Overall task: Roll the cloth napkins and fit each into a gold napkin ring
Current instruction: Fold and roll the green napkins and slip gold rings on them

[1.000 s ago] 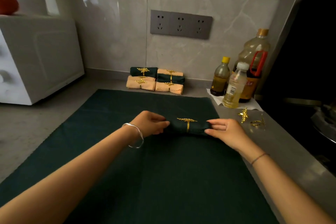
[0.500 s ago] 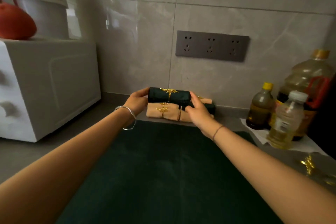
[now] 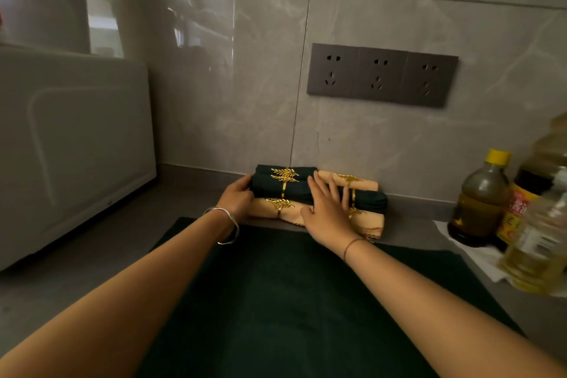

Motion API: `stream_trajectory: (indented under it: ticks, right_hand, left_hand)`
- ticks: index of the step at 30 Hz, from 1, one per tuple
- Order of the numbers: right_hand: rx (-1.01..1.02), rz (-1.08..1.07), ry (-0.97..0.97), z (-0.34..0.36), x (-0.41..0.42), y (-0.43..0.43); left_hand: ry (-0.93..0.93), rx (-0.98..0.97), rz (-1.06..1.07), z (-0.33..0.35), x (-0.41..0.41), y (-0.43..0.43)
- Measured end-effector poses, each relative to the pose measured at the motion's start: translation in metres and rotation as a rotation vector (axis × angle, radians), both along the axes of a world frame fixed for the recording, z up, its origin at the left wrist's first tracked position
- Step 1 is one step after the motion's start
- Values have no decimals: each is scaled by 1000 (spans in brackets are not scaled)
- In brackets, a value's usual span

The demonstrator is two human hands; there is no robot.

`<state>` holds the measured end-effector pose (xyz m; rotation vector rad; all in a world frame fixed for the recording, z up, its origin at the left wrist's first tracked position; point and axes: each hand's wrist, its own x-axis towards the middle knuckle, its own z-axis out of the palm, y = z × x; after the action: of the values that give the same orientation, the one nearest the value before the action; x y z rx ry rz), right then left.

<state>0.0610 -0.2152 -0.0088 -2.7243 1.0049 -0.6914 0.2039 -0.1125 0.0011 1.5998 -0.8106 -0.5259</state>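
A rolled dark green napkin (image 3: 294, 189) in a gold leaf ring (image 3: 283, 178) lies on top of the left pile of ringed napkins by the wall. My left hand (image 3: 236, 197) cups its left end, thumb on top. Resting on its right end is my right hand (image 3: 326, 212), fingers straight and spread. Another green roll (image 3: 302, 169) lies just behind it and a beige roll (image 3: 264, 209) under it. The right pile holds a beige roll (image 3: 362, 182), a green roll (image 3: 369, 199) and a beige roll (image 3: 369, 222). A flat dark green cloth (image 3: 276, 301) covers the counter under my forearms.
A white appliance (image 3: 70, 144) with a white bucket (image 3: 43, 6) on it stands at the left. Three bottles (image 3: 478, 202) crowd the right edge on white paper. A grey socket strip (image 3: 382, 75) is on the tiled wall above the piles.
Both hands carried the ringed green roll from the green cloth to the back and set it down on the left pile. My right hand's fingers have straightened over it.
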Motion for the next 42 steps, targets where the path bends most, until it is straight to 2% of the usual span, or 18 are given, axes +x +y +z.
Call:
stream_trajectory:
  ticks: [4,9,12,15,20,23,30,35,42]
  right_hand:
    - [-26,3,77,-4,5,-1]
    - [-17,39,62,1,-11,8]
    - [19,59,39,2,-34,21]
    - [84,63,28,1,-72,43]
    - [142,72,122,-3,-149,94]
    - [196,66,186,-5,-193,127]
    - [330,119,347,-9,-289,211]
    - [281,223,390,-9,-337,253]
    - [217,333,406,-6,-367,291]
  left_hand:
    - [-32,28,-46,-2,-8,-5]
    - [-108,79,-59,-3,-18,9]
    - [-312,192,-75,-9,-40,28]
    - [-511,324,-194,-11,-79,61]
    - [-786,614,-388,-20,-144,123]
    - [-933,695,-467,-22,-177,158]
    - [-1028,719,-576,-19,-244,241]
    - [-1033,713,-658,-16,-264,289]
    - [-1093,601,-706,-22,-272,324]
